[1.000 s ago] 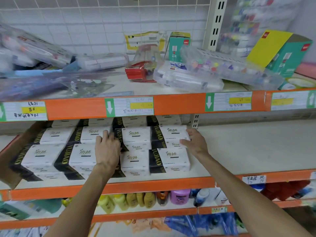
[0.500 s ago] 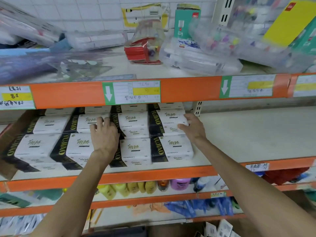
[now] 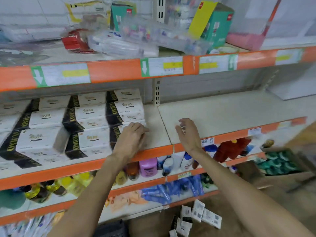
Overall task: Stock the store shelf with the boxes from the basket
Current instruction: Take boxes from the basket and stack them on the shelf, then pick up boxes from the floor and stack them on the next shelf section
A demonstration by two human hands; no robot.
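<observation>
Three rows deep and two layers high, the white-and-black boxes (image 3: 89, 120) fill the left part of the middle shelf (image 3: 222, 117), packed tight with their fronts close to the orange lip, presumably so the facing reads cleanly from the aisle. To their right the shelf board lies bare, which looks like the room meant for the stock not yet shelved. Low at the bottom edge a dark basket (image 3: 112, 228) shows only in part, its contents hidden; a few small white packets (image 3: 205, 218) lie on the floor near it. The left hand (image 3: 131, 139) rests on the end box (image 3: 114, 136) of the front row, fingers bent over its top right corner, likely squaring it against its neighbours; blur makes it impossible to tell whether it grasps or merely presses. The right hand (image 3: 188, 134) hovers above the bare board, fingers spread and loose, holding nothing.
</observation>
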